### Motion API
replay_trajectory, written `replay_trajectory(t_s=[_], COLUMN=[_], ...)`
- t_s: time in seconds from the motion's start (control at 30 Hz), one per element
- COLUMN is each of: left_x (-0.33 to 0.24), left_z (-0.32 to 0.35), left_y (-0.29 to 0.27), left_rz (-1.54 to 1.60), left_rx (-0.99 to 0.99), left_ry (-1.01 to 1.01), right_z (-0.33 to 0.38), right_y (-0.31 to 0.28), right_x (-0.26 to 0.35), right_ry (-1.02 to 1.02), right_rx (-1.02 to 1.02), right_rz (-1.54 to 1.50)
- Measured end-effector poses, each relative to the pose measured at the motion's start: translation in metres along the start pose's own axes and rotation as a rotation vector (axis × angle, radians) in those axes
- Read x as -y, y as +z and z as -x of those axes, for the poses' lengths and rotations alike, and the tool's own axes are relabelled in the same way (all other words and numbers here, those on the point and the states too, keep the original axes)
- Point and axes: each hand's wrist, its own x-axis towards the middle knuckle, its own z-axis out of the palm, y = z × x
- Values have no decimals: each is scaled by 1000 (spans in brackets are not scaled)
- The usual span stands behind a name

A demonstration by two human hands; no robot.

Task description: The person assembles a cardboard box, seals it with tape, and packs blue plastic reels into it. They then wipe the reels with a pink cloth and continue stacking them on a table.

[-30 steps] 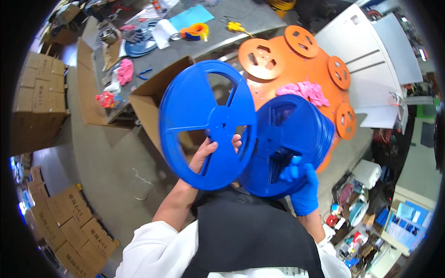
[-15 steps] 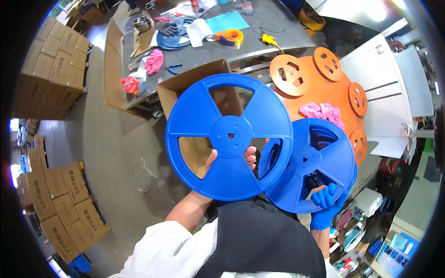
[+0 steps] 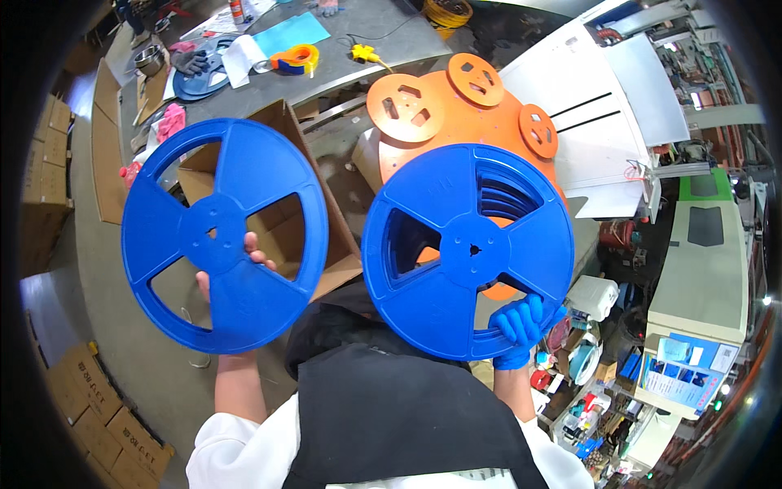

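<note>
My left hand (image 3: pixel 224 273) is bare and grips a single flat blue plastic reel (image 3: pixel 224 232) near its hub, holding it up face-on at the left. My right hand (image 3: pixel 519 326), in a blue glove, holds the lower rim of a stack of blue reels (image 3: pixel 468 248) at the right. The two are apart, side by side, in front of my chest. Behind the stack stands a pile of orange reels (image 3: pixel 456 106).
An open cardboard box (image 3: pixel 281 220) sits on the floor behind the left reel. A grey table (image 3: pixel 269 57) beyond holds tape rolls, gloves and a blue reel. Cardboard cartons (image 3: pixel 106 436) line the left. White panels and machines stand at the right.
The single reel has been drawn off to the left, away from the stack, which moved right. They overlapped before and now sit apart.
</note>
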Motion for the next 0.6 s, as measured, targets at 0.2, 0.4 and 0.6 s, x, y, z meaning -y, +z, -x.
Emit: replay_trajectory(t_s=[0.2,0.4,0.6], left_x=[-3,-5,3], left_z=[4,0,-11], left_y=[-9,-26,-133], left_rz=[-70,-189,-579], left_rx=[33,-98,-803], left_ry=[-18,-158,-329], right_z=[-1,-3,2], right_y=[5,7,2], right_x=[-4,-8,-10], right_ry=[-11,-2,51], right_rx=[68,39,-26], right_rz=[-23,-17,18])
